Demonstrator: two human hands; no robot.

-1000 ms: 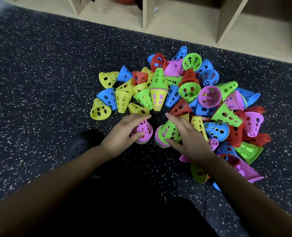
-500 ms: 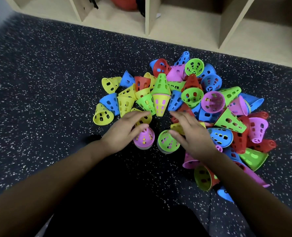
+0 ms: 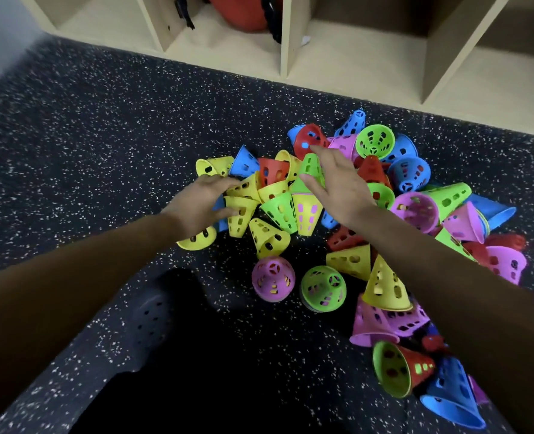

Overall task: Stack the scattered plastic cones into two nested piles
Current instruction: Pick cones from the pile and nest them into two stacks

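Many perforated plastic cones in yellow, green, blue, red and pink lie in a heap (image 3: pixel 409 211) on the dark speckled floor. Two small upright piles stand near me: one topped by a pink cone (image 3: pixel 273 278), one topped by a green cone (image 3: pixel 322 288). My left hand (image 3: pixel 201 203) reaches into the heap's left side, with loose fingers against a yellow cone (image 3: pixel 240 216). Farther back, my right hand (image 3: pixel 337 180) is spread beside an upright green cone (image 3: pixel 310 166), thumb and fingers on either side of it.
A pale wooden shelf unit (image 3: pixel 286 42) runs along the back, holding a red ball (image 3: pixel 243 10). My dark shoe (image 3: pixel 153 317) sits on the floor left of the piles. More cones (image 3: pixel 447 393) lie under my right forearm.
Both hands let go of the pink-topped and green-topped piles and moved forward into the heap. The piles stay standing near me.
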